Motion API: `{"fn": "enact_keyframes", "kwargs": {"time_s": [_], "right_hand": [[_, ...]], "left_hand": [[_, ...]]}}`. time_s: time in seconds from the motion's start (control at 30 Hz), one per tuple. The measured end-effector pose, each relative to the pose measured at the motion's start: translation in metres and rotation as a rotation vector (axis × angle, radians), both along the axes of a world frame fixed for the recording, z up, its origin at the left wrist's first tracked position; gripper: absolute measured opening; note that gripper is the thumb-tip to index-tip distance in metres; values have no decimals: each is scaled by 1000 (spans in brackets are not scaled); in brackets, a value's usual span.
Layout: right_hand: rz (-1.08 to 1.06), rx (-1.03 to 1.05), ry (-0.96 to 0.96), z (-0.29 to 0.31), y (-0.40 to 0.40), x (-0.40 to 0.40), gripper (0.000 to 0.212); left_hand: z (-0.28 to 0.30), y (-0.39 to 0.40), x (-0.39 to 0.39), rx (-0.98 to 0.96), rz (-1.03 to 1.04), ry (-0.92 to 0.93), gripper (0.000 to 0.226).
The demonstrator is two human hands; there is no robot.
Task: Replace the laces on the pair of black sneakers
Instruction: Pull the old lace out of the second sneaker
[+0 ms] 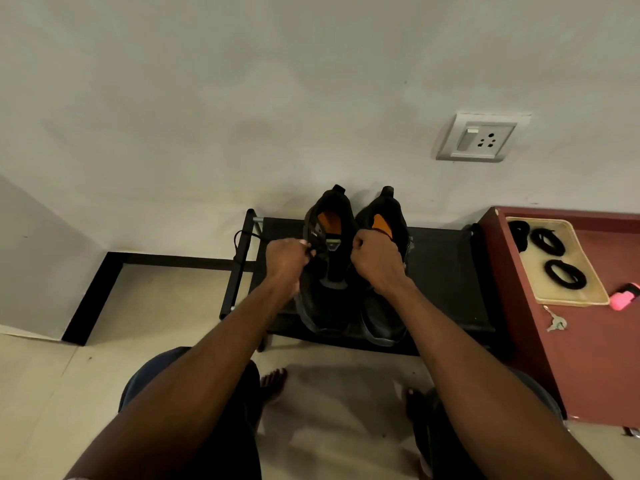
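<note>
Two black sneakers with orange insoles stand side by side on a low black rack (pixel 446 268), heels toward the wall. Over the left sneaker (pixel 329 258), my left hand (pixel 287 258) pinches a black lace (pixel 244 237) whose free end loops out to the left past the rack's post. My right hand (pixel 375 259) is fisted between the shoes, over the inner side of the right sneaker (pixel 382 313), and seems to grip the lace's other end, though that end is hidden in the fist. Coiled black laces (pixel 564 273) lie on a beige tray (pixel 585 299) to the right.
A maroon cabinet (pixel 588 358) stands right of the rack and carries the tray, a pink object (pixel 623 297) and keys (pixel 556 322). A wall socket (pixel 483 136) is above. My bare feet are on the tiled floor below the rack.
</note>
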State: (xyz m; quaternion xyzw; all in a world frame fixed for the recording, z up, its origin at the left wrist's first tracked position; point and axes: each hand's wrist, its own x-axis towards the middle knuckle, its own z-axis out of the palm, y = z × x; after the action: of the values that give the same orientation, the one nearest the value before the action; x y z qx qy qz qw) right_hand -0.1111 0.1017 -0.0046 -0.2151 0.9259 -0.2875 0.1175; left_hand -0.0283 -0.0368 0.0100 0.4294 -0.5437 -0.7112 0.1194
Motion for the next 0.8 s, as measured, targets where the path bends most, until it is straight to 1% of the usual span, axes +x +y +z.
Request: {"fn": "enact_keyframes", "kwargs": {"time_s": [0.03, 0.07, 0.1, 0.13, 0.17, 0.2, 0.27, 0.3, 0.37, 0.4, 0.43, 0.5, 0.53, 0.57, 0.6, 0.63, 0.67, 0.7, 0.77, 0.8], "right_hand": [[4, -21, -12, 0, 0, 0, 9], [20, -24, -15, 0, -1, 0, 9], [41, -9, -10, -1, -2, 1, 10], [60, 8, 0, -1, -3, 2, 11], [73, 18, 8, -1, -3, 3, 12], [82, 20, 13, -2, -3, 3, 13], [94, 18, 14, -3, -3, 1, 14], [97, 22, 16, -3, -3, 0, 13], [101, 36, 30, -3, -3, -1, 13], [103, 38, 38, -3, -3, 0, 13], [103, 37, 40, -2, -3, 0, 13], [100, 31, 37, -2, -4, 0, 12], [97, 33, 39, -1, -4, 1, 12], [94, 36, 43, 0, -5, 1, 13], [92, 40, 47, 0, -5, 1, 13], [90, 45, 48, 1, -5, 0, 13], [90, 53, 47, 2, -4, 0, 13], [89, 58, 43, 2, -4, 0, 13], [79, 52, 36, 2, -3, -1, 12], [72, 44, 33, 2, -3, -1, 12]], "left_hand": [[0, -2, 0, 180, 142, -4, 26], [-1, -4, -1, 278, 227, -13, 26], [-1, -4, -1, 295, 241, -27, 27], [-2, -5, -1, 249, 213, -52, 27], [-1, -4, -1, 151, 154, -82, 27], [-1, -4, -2, -17, 67, -125, 27], [-2, -6, -2, -491, -109, -143, 16], [0, -7, -3, -701, -212, -114, 16], [-3, -8, -8, -1050, -493, -72, 26], [-5, -7, -10, -1155, -661, -113, 29], [-5, -3, -10, -1219, -818, -187, 33], [-8, 3, -7, -1268, -1056, -344, 39], [-9, 3, -5, -1269, -1104, -371, 38], [-9, 1, -5, -1261, -1109, -346, 34], [-7, 0, -5, -1231, -1082, -290, 28], [-4, -1, -6, -1158, -1027, -222, 23], [-1, -1, -7, -1036, -918, -148, 18], [5, -2, -8, -857, -754, -79, 14], [17, -7, -9, -529, -323, 69, 25], [21, -13, -10, -431, -98, 105, 30]]}}
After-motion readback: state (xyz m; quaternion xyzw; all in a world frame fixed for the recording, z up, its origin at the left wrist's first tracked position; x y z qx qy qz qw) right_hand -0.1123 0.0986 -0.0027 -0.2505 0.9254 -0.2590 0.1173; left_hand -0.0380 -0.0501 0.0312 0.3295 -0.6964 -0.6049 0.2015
